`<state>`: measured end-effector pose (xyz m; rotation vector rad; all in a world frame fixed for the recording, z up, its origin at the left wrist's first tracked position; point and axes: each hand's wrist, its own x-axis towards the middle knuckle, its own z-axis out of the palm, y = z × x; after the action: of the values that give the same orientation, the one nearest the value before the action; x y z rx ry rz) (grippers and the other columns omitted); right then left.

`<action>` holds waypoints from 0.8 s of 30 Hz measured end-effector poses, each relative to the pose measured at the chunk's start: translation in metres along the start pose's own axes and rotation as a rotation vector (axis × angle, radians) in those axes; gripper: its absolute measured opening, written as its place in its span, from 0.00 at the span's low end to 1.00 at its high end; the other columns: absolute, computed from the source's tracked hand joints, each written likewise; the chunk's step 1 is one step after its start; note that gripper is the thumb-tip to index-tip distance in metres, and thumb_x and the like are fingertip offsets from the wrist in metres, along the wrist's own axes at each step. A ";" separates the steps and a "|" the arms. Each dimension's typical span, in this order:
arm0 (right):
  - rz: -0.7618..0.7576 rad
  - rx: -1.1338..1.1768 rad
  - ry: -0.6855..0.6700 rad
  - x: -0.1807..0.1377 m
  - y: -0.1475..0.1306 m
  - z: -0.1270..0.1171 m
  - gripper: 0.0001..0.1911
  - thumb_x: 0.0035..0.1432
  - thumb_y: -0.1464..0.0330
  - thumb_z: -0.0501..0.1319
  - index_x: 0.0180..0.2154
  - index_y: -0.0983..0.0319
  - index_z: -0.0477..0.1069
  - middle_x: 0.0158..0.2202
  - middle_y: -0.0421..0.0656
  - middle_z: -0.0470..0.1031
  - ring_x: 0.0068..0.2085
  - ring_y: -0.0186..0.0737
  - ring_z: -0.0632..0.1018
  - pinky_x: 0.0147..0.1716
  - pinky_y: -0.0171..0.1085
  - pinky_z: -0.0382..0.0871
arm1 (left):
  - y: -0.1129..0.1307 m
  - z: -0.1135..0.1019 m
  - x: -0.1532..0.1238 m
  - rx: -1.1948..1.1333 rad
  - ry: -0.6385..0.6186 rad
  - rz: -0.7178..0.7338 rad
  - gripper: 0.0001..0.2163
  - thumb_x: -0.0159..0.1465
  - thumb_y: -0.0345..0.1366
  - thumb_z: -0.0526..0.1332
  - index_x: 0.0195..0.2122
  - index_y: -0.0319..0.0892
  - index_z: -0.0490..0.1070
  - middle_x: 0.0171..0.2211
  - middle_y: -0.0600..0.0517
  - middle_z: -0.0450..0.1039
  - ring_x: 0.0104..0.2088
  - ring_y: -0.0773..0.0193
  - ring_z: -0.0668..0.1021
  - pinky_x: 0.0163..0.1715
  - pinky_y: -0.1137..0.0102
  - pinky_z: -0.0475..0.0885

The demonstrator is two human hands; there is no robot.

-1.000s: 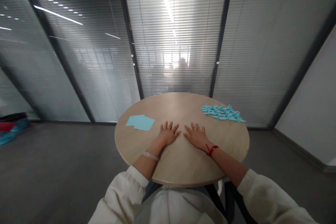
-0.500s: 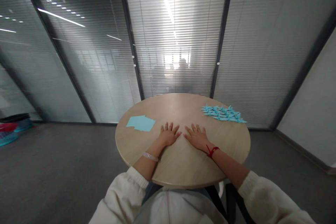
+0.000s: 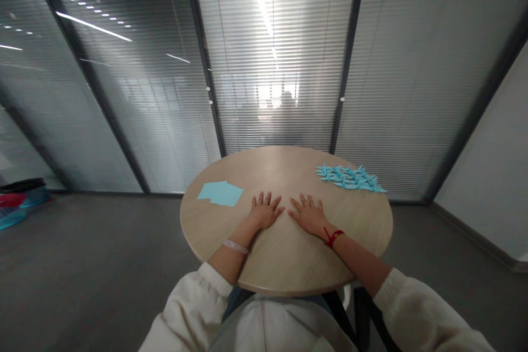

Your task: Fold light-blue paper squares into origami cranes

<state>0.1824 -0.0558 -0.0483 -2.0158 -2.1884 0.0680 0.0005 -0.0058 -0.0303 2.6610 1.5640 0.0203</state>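
Note:
My left hand lies flat on the round wooden table, fingers spread, holding nothing. Beside it my right hand rests the same way, palm down and empty, with a red cord on the wrist. A small stack of light blue paper sheets lies to the left of my left hand, a hand's width away. Several folded blue paper cranes lie in rows at the table's far right, beyond my right hand.
Glass partitions with closed blinds stand right behind the table. Grey floor surrounds it. Coloured bags lie on the floor at far left. A dark chair frame shows under the table's near right edge.

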 end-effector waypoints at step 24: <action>-0.267 0.080 0.454 -0.009 -0.009 -0.010 0.22 0.66 0.62 0.43 0.52 0.65 0.66 0.52 0.54 0.69 0.55 0.47 0.67 0.60 0.49 0.47 | 0.008 -0.022 -0.031 -0.094 0.161 0.106 0.30 0.67 0.53 0.39 0.65 0.41 0.52 0.66 0.40 0.49 0.66 0.48 0.50 0.62 0.53 0.50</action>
<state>0.1752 -0.0660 -0.0379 -1.4966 -2.0884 -0.3001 -0.0086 -0.0355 -0.0069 2.7237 1.4210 0.3126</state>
